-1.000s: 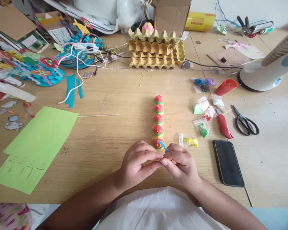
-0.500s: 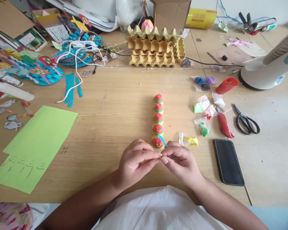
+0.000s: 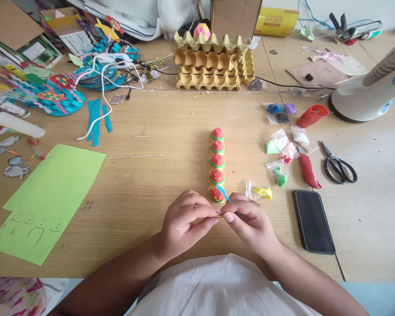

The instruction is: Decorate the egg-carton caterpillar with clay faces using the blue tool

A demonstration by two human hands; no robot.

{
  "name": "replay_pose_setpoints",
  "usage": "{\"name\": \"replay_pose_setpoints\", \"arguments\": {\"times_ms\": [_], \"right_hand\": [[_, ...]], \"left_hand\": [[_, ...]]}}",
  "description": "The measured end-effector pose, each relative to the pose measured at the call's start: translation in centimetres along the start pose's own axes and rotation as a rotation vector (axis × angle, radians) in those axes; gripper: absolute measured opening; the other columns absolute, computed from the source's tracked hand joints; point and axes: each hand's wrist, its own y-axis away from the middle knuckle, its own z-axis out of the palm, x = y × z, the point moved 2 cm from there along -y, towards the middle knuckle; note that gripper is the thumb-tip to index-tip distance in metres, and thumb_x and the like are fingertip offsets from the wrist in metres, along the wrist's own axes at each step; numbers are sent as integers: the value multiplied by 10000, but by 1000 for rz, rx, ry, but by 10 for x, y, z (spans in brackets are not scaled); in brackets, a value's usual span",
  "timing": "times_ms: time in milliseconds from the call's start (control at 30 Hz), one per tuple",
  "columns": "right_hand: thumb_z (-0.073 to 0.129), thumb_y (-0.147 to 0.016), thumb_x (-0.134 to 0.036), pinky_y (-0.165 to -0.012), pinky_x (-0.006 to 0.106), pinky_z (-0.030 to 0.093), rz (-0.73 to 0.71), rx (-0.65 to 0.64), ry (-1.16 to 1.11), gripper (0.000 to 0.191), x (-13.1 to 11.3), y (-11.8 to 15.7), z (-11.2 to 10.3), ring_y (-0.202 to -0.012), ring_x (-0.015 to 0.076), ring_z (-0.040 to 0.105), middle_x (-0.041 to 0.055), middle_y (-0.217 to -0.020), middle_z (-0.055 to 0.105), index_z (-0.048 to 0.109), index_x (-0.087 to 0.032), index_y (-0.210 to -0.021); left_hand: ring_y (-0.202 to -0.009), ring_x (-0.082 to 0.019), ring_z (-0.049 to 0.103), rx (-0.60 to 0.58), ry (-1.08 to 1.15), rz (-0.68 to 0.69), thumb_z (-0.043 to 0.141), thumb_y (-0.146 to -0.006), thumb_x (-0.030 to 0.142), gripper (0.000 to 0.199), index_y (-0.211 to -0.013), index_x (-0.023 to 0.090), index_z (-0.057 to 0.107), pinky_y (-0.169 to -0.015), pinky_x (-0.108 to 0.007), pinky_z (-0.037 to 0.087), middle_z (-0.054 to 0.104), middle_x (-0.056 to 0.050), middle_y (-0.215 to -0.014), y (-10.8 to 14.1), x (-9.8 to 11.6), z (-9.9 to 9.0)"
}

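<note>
My left hand [image 3: 191, 221] and my right hand [image 3: 250, 219] meet fingertip to fingertip, pinching a tiny strip of yellow clay [image 3: 220, 216] between them. A thin blue tool [image 3: 224, 193] also sits in my right hand, its flat tip over the nearest cup. Just beyond my fingers stands an upright row of egg-carton cups [image 3: 217, 161] with red tops and green bands. The two nearest cups carry small yellow face marks. To the right of the row lies a bag with yellow clay [image 3: 262, 192].
Clay bags [image 3: 279, 175], a red cutter [image 3: 309, 169], scissors [image 3: 339, 164] and a phone [image 3: 314, 221] lie at right. Green paper [image 3: 55, 188] is at left, egg cartons [image 3: 207, 81] at the back, a white device [image 3: 365, 96] at back right.
My fingertips have parted very slightly, and more of the yellow strip shows between them. The view has shifted a little; the cups and the other objects stay in place.
</note>
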Motion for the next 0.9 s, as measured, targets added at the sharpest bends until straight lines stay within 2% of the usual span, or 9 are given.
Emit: {"name": "replay_pose_setpoints", "arguments": {"times_ms": [233, 433, 900], "right_hand": [[724, -913, -338, -576, 278, 395, 68, 0, -32, 157, 3, 1, 1, -632, 134, 511, 3, -705, 599, 727, -214, -816], [719, -917, -322, -582, 278, 396, 67, 5, -45, 151, 2, 0, 1, -639, 132, 518, 5, -713, 610, 727, -209, -818], [737, -911, -331, -592, 268, 380, 127, -39, -170, 129, 7, 1, 0, -651, 122, 486, -14, -718, 534, 739, -218, -848]], "left_hand": [[-718, -129, 621, 17, 1, 4, 737, -855, 80, 162, -964, 199, 717, -679, -275, 523, 706, -17, -805, 0, 0, 0], [-795, -148, 647, 3, 29, 19, 742, -870, 122, 216, -1071, 195, 707, -724, -291, 544, 726, -41, -896, 1, -2, 0], [-734, -122, 627, 8, 28, 17, 725, -874, 83, 172, -996, 203, 716, -696, -272, 535, 702, -9, -816, -1, 0, -1]]}}
